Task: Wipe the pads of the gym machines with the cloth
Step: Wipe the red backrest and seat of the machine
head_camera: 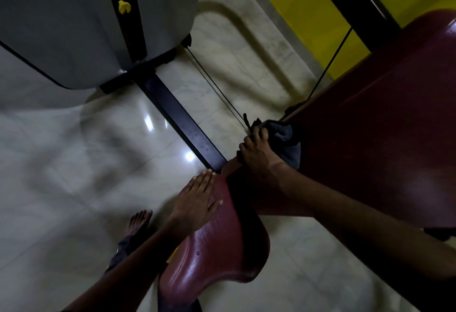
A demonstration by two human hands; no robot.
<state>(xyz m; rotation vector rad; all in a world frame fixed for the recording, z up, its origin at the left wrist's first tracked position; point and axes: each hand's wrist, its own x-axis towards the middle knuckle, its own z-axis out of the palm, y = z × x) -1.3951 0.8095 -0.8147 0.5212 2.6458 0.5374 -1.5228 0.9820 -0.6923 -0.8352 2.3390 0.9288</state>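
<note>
— Progress was hard for me to call from the head camera. My right hand [259, 154] was clamped on the cloth [286, 139], fingers closed over the dark bunch, pressing it against the low edge of the back pad [375, 124], just beside where the cable [217, 92] runs down. So I was in the middle of a wipe there.

— And the seat pad?

— The seat pad [217, 245] looked glossy, with a few small beads on it that could have been damp, so I judged it might already have been wiped. I could not be sure. My left hand [197, 200] lay flat on its near end, fingers together and straight, holding nothing, only bracing.

— How much was left, then?

— Most of the back pad, by my reckoning, since the cloth sat only at its bottom corner and the wide maroon face above it showed no streaks I could read. Any other machines were out of view.

— Give me the count.

— 2 maroon pads, 1 cloth, 2 hands, 1 bare foot [138, 220] on the tile floor [74, 163]. 1 grey shroud [81, 23] over the weight stack, with 1 yellow pin [123, 7] in its slot, and 1 black beam [182, 124] running from it toward the seat. Cables I counted as 2: 1 near the beam, 1 by the yellow wall [303, 3].
</note>
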